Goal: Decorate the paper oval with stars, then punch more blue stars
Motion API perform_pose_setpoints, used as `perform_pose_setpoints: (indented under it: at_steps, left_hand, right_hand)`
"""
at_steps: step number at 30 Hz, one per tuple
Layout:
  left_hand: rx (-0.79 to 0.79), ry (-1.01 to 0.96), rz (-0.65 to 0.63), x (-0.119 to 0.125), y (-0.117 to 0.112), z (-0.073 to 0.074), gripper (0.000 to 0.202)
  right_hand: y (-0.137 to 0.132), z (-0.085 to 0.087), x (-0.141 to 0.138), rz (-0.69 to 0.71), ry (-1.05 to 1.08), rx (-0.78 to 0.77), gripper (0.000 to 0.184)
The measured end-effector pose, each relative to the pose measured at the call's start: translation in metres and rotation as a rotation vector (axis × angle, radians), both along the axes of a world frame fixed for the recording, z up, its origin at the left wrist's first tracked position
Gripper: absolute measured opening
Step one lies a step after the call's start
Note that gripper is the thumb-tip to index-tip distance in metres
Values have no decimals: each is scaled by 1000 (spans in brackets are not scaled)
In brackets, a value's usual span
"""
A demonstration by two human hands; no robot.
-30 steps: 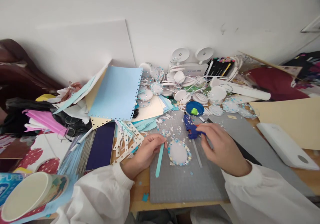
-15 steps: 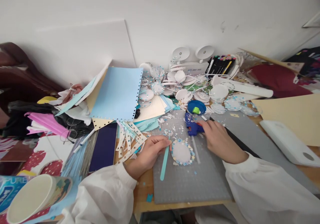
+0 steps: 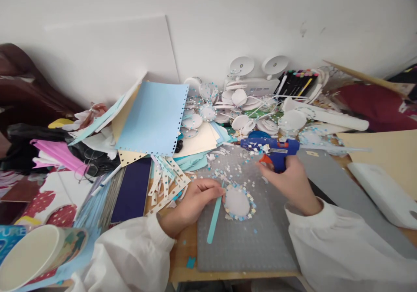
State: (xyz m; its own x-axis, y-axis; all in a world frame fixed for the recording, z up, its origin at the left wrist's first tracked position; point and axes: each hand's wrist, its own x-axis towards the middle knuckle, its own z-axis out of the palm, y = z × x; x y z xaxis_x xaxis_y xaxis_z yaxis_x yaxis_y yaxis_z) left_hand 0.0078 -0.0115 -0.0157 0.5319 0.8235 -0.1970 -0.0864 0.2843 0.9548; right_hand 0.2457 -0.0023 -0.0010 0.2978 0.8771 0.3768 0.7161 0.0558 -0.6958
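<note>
In the head view, my right hand [image 3: 288, 181] is closed around the handle of a blue glue gun [image 3: 272, 146] with an orange trigger. Its nozzle points left, and a clear glue stick [image 3: 332, 148] sticks out of the back. The fingers of my left hand [image 3: 198, 200] are pinched at the upper end of a flat teal craft stick [image 3: 215, 220]. Beside those fingertips, a round white disc [image 3: 237, 201] edged with small blue, white and cream stars lies on the grey cutting mat [image 3: 247, 248]; whether they touch it I cannot tell.
Loose paper stars [image 3: 233, 168] are scattered behind the disc. Star-punched paper strips [image 3: 166, 185] and a dark blue box [image 3: 132, 192] lie left. Several decorated white discs [image 3: 208, 112] crowd the back. A white paper cup [image 3: 32, 253] stands front left, a white device [image 3: 381, 192] right.
My right hand has lifted the glue gun and turned it sideways, nozzle to the left. My left hand stays by the disc, and the view has shifted slightly.
</note>
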Motion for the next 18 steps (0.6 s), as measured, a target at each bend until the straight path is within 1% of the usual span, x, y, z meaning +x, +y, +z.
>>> perform_pose_setpoints:
  at_steps: [3,6,8,10,13,16,18]
  left_hand:
    - [33,5,-4,0,0,0,31]
    - [63,5,-7,0,2,-2,29]
    - [68,8,-11,0,2,-4,29]
    - [67,17,-7,-1,3,-5,30]
    - [69,14,4,-1,3,-5,30]
    - [64,-22,4,-1,3,0,28]
    - [46,-38,3,0,3,3,28]
  right_hand:
    - [-2,-7,-9,90,127,-12,20]
    - [-8,-11,-13,224,140,28,15]
    - [-12,-11,-14,283,146,67,10]
    - [-14,-10,-14,293,143,91,9]
    - [-14,-9,-11,272,97,98,8]
    - [-14,-12,-7,246,32,100,19]
    - [-14,-15,-5,215,-4,96,20]
